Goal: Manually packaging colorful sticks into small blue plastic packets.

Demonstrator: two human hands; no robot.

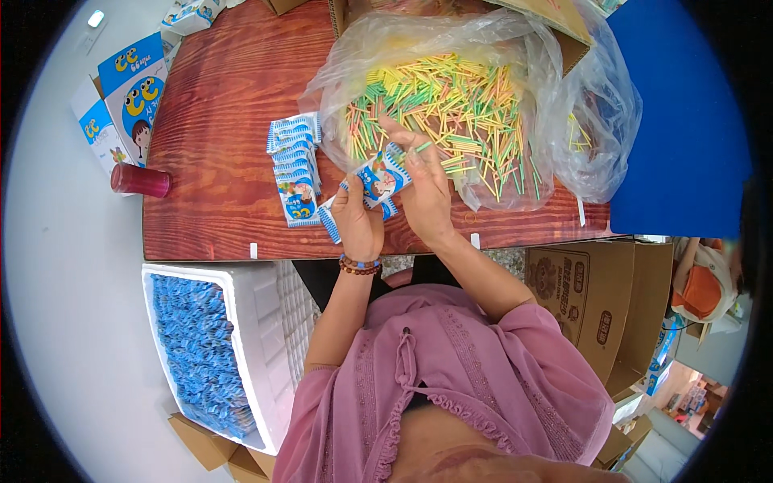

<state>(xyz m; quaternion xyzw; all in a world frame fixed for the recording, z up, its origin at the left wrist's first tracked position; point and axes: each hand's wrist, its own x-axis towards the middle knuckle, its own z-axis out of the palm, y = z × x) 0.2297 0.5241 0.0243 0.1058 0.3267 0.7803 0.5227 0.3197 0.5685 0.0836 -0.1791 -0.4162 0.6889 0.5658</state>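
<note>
My left hand (pixel 357 214) pinches a small blue-and-white packet (pixel 382 178) and holds it tilted over the table. My right hand (pixel 425 189) is at the packet's upper right end, with a short green stick (pixel 423 147) between its fingers; whether it also grips the packet is hard to tell. Under my left hand lies another blue-and-white packet (pixel 329 220), partly covered. Just left of my hands, several similar packets (pixel 295 169) lie overlapped in a column. Beyond them, a clear plastic bag (pixel 330 92) spreads open around many thin yellow, green and pink sticks (pixel 451 105).
The reddish wooden table (pixel 217 105) carries a cardboard box (pixel 560 28) at the back. A pink cylinder (pixel 141 179) juts past its left edge, near a printed carton (pixel 133 105). Below left, a white foam box (pixel 270 322) holds many blue packets. Another cardboard box (pixel 592 298) stands below right.
</note>
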